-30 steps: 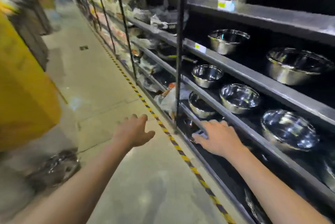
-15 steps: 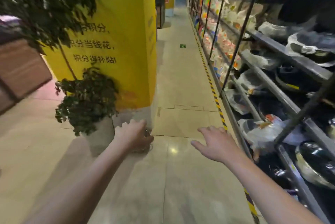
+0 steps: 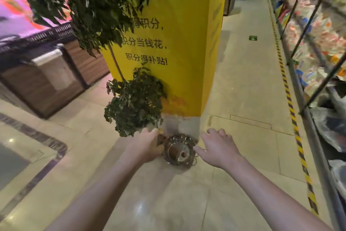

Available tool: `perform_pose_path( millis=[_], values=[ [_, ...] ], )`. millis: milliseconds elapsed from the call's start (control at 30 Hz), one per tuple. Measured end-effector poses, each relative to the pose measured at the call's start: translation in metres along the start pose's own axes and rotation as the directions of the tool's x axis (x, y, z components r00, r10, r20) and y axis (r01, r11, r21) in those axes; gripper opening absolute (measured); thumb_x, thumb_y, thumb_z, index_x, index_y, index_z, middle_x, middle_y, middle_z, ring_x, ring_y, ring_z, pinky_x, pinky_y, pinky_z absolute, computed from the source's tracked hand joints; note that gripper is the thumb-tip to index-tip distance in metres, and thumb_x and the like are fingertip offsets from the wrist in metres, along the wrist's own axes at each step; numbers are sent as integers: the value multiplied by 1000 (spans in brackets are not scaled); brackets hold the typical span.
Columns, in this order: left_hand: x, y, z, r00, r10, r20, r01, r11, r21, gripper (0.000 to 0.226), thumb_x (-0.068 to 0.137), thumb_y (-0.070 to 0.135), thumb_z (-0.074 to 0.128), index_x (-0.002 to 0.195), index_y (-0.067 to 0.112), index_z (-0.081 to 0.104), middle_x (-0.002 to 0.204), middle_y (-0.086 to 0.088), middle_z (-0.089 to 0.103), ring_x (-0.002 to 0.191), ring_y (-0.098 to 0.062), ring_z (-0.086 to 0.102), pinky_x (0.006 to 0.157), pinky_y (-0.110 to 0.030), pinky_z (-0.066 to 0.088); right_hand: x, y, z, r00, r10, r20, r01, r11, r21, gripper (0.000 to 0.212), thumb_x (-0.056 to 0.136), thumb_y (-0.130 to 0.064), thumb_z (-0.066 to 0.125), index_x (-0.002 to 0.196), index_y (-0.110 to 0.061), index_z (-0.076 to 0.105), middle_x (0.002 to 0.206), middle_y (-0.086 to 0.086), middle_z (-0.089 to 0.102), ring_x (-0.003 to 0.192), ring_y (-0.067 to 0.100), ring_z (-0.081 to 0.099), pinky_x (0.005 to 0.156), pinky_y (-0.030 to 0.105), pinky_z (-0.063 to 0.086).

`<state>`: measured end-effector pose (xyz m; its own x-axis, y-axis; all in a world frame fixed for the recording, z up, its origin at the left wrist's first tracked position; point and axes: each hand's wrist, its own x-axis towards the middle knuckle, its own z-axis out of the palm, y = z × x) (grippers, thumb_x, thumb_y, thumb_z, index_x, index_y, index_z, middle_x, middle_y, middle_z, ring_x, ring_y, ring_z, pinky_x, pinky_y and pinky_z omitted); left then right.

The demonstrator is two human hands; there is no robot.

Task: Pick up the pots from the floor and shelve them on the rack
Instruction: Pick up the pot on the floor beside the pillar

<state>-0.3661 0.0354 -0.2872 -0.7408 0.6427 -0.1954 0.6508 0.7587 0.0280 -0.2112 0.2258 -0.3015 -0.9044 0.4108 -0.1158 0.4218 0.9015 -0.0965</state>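
A shiny steel pot (image 3: 177, 149) sits on the tiled floor at the foot of a yellow pillar (image 3: 179, 43). My left hand (image 3: 146, 146) reaches down beside the pot's left rim, fingers spread, touching or nearly touching it. My right hand (image 3: 218, 148) hovers just right of the pot, fingers apart, holding nothing. The rack (image 3: 318, 137) runs along the right edge of the view, its lower shelves holding wrapped goods.
A potted plant (image 3: 134, 103) stands against the pillar right behind my left hand, with leafy branches (image 3: 89, 6) overhead. A black-and-yellow floor stripe (image 3: 292, 111) runs along the rack. A wooden counter (image 3: 48, 73) stands to the left.
My view swung left from the rack's shelves of bowls to the pillar. Both hands have come forward and down to either side of the pot on the floor.
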Motion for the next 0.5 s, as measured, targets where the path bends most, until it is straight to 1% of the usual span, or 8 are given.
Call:
perform_pose_path(
  millis=[67, 133, 233, 267, 333, 400, 500],
  values=[
    [28, 2, 0, 999, -18, -31, 18, 1000, -15, 49, 89, 53, 51, 129, 25, 48, 118, -9, 54, 105, -33, 55, 77, -41, 49, 32, 7, 2, 999, -42, -8, 42, 999, -15, 54, 93, -63, 39, 126, -23, 51, 127, 11, 56, 116, 39, 49, 92, 50, 43],
    [52, 3, 4, 999, -23, -49, 22, 999, -26, 50, 89, 52, 50, 131, 24, 46, 122, -9, 54, 107, -34, 54, 77, -42, 43, 61, 12, 5, 998, -61, -3, 61, 998, -24, 52, 94, -62, 40, 126, -23, 49, 131, 13, 54, 118, 40, 47, 94, 51, 42],
    [88, 0, 21, 998, -25, -61, 25, 1000, -8, 58, 88, 55, 45, 138, 28, 40, 130, -7, 52, 114, -35, 53, 88, -46, 43, 103, 17, 21, 998, -64, -18, 64, 998, -17, 58, 94, -62, 39, 137, -24, 44, 137, 14, 50, 120, 40, 44, 95, 51, 41],
    [103, -2, 29, 998, -33, -51, 32, 999, -12, 57, 87, 56, 44, 137, 29, 40, 130, -6, 52, 114, -35, 53, 89, -47, 43, 118, 19, 30, 998, -61, -10, 61, 998, -18, 61, 94, -63, 38, 141, -24, 42, 139, 14, 49, 121, 40, 43, 95, 51, 41],
    [132, -6, 48, 999, -37, -4, 37, 998, -43, 53, 87, 56, 44, 133, 29, 42, 129, -6, 51, 115, -35, 51, 92, -48, 41, 145, 20, 49, 999, -49, 21, 49, 999, -19, 65, 94, -63, 36, 146, -24, 38, 143, 14, 46, 125, 41, 41, 98, 52, 39],
    [165, -11, 73, 996, -27, 81, 32, 997, -66, 54, 87, 52, 45, 135, 28, 41, 133, -8, 48, 119, -37, 49, 98, -51, 41, 172, 19, 74, 998, -31, 62, 31, 999, -10, 67, 94, -62, 36, 149, -24, 36, 149, 15, 40, 130, 44, 37, 102, 55, 37],
    [221, -20, 118, 985, 21, 172, -8, 997, -73, 52, 90, 48, 45, 138, 27, 39, 141, -10, 45, 124, -39, 46, 102, -53, 37, 210, 20, 120, 989, 15, 148, -18, 1000, 22, 69, 94, -61, 36, 152, -24, 31, 154, 16, 36, 134, 45, 36, 105, 58, 36]
  ],
)
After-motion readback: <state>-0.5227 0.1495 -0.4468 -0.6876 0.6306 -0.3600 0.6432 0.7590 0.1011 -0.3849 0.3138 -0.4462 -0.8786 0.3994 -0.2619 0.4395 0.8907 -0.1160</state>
